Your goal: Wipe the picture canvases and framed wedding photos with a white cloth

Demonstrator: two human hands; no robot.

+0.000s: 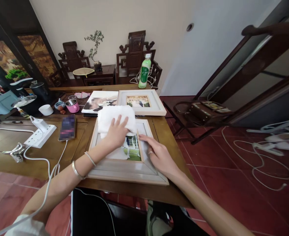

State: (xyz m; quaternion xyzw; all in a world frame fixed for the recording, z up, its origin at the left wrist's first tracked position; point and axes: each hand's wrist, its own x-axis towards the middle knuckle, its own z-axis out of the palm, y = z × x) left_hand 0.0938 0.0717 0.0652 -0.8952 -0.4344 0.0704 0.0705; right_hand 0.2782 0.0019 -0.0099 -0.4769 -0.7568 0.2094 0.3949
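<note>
A framed photo (132, 172) with a pale wooden edge lies flat on the wooden table (176, 157) in front of me. On its upper left part rests a folded white towel (107, 118). My left hand (118, 131) presses on this towel, palm down with the fingers spread. Part of the picture is hidden under the towel and hand. My right hand (159, 154), a ring on one finger, lies on the right side of the frame with its fingers stretched out, holding nothing.
Behind lie a second framed photo (156, 102) and a photo print (87, 106). A green bottle (144, 72) stands at the far edge. Left are a phone (67, 127), a white power strip (41, 136), a pink mug (72, 106) and loose cables. A chair (179, 113) stands right.
</note>
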